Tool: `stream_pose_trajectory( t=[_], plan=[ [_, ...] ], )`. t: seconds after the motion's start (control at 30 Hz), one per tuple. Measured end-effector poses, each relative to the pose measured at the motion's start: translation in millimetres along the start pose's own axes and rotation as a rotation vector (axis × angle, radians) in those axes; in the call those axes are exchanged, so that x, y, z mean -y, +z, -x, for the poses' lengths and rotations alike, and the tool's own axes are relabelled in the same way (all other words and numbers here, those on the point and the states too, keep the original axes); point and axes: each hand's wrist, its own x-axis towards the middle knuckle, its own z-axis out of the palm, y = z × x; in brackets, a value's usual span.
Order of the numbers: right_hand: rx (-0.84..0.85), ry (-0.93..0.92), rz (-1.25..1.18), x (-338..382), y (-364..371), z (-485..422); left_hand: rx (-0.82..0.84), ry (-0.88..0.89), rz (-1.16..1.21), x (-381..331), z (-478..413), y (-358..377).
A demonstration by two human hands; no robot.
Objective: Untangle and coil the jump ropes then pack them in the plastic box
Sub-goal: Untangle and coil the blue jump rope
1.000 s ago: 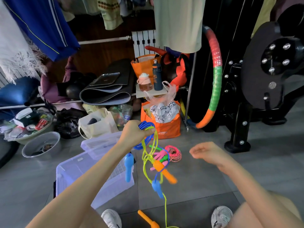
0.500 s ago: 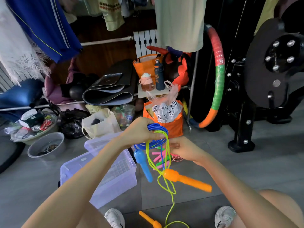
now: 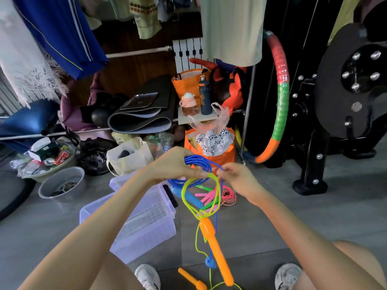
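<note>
Orange handle (image 3: pixel 215 243) hangs straight down now, where half a second ago it pointed out to the right, and the right hand (image 3: pixel 238 181) has risen to the edge of the coil. The left hand (image 3: pixel 173 164) grips the coiled blue jump rope (image 3: pixel 201 161) in the air, above and just to the right of the open plastic box (image 3: pixel 146 231). The right hand pinches what seems to be a blue strand beside it. The yellow-green jump rope (image 3: pixel 211 175) loops through this coil and hangs below.

I think the danger is a hard pull: it can tighten the crossing into a knot. If the left grip loosens, the blue coil can spring open. The hanging handle can also swing and catch the pink ropes (image 3: pixel 206 195) on the floor.
</note>
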Motion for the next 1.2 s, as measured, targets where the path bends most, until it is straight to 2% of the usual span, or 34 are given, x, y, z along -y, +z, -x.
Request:
stream_pose_trajectory(
  t=[0.1,0.2,0.33,0.4,0.53,0.63,0.73,0.87,0.93,1.0,1.07,1.2],
  plan=[
    [-0.154,-0.046,-0.071,13,-20,-5,-0.059,-0.098,0.04,9,1,-2],
    [-0.241,-0.141,0.056,26,-40,-11,-0.071,-0.17,0.309,12,-2,-1],
    [-0.224,-0.143,0.257,25,-57,-9,-0.082,-0.249,0.54,12,-6,-5],
    [-0.175,-0.122,0.276,18,-60,-3,-0.073,-0.271,0.616,13,-7,-9],
    [-0.012,0.033,0.012,-5,-58,13,-0.049,-0.293,0.812,14,-7,-13],
    [0.022,0.193,0.057,-40,-60,27,-0.066,-0.244,1.065,16,-5,-21],
    [-0.067,0.345,0.055,-79,-64,48,-0.159,-0.154,1.245,20,0,-44],
    [-0.269,0.407,-0.107,-88,-61,54,-0.248,-0.18,1.249,33,8,-61],
    [-0.326,0.34,0.051,-72,-54,44,-0.266,-0.217,1.263,37,8,-58],
    [-0.248,0.224,0.375,-51,-43,35,-0.288,-0.248,1.282,40,4,-53],
    [-0.181,0.12,0.601,-23,-28,29,-0.315,-0.269,1.294,42,0,-47],
    [-0.171,-0.309,0.82,7,-1,20,-0.379,-0.277,1.231,47,-7,-35]
  ],
)
